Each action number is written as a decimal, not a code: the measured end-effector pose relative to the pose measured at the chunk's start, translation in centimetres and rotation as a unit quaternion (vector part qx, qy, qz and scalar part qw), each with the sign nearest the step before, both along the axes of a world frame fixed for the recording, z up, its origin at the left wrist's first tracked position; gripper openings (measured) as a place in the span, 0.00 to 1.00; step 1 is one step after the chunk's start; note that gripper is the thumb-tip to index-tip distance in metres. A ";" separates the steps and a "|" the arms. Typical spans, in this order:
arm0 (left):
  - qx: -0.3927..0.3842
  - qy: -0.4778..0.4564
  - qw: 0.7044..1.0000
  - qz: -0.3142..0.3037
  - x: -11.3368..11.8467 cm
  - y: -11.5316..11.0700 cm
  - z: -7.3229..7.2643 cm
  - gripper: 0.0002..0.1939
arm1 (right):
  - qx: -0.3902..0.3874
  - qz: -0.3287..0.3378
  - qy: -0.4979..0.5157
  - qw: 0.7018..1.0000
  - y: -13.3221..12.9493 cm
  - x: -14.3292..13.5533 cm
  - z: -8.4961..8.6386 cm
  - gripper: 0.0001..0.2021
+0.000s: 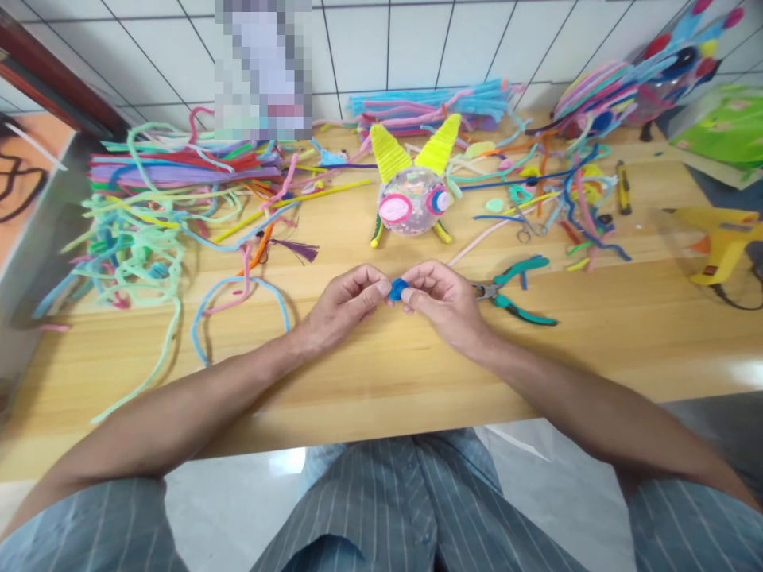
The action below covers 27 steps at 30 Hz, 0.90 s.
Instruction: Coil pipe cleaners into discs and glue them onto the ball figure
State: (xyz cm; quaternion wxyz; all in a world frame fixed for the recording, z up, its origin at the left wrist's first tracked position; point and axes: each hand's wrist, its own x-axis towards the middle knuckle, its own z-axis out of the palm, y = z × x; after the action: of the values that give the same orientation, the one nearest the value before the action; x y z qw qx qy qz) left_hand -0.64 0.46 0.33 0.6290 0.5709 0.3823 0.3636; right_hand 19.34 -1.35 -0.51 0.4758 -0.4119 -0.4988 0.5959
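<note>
Head camera: forearms point(230, 389) angle inward over the wooden surface point(381, 389), where the left hand point(350, 302) and right hand point(447, 303), fingers curled, pinch a blue piece point(398, 291) between them. It looks small, compact and roundish, its edges partly covered.

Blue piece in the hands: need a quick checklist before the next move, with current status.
1. Blue piece gripped: ok, pinched between the fingertips of the left hand and right hand.
2. Its full shape visible: cannot tell, fingers cover part of it.
3. Round-bodied figure upright: ok, standing beyond the hands, yellow ears up.
4. Its two eyes alike: not ok, only the one at picture right shows blue.
5. Pliers free of the right hand: cannot tell, their tip lies right beside it.
6. Glue gun hot: cannot tell, it lies at far right.
</note>
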 end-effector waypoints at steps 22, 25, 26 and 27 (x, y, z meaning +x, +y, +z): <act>-0.017 -0.013 1.000 0.005 0.0 0.0 -0.8 0.19 | 0.006 -0.025 0.002 1.000 -0.1 -0.2 -0.1 0.13; -0.006 -0.020 0.999 0.028 0.2 -0.2 -0.7 0.20 | 0.002 -0.025 -0.002 1.000 -0.2 -0.3 0.2 0.13; -0.001 -0.021 0.999 0.036 0.3 -0.2 -0.7 0.20 | 0.001 -0.025 0.000 1.000 -0.2 -0.4 0.2 0.13; 0.005 -0.021 0.999 0.044 0.4 -0.3 -0.6 0.20 | 0.001 -0.026 0.000 1.000 -0.2 -0.4 0.3 0.13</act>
State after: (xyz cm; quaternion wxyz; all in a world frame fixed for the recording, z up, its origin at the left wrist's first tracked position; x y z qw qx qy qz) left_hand -0.28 0.16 -0.31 0.6173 0.5494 0.3917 0.4045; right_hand 18.90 -1.60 -0.23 0.4912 -0.4242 -0.4884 0.5833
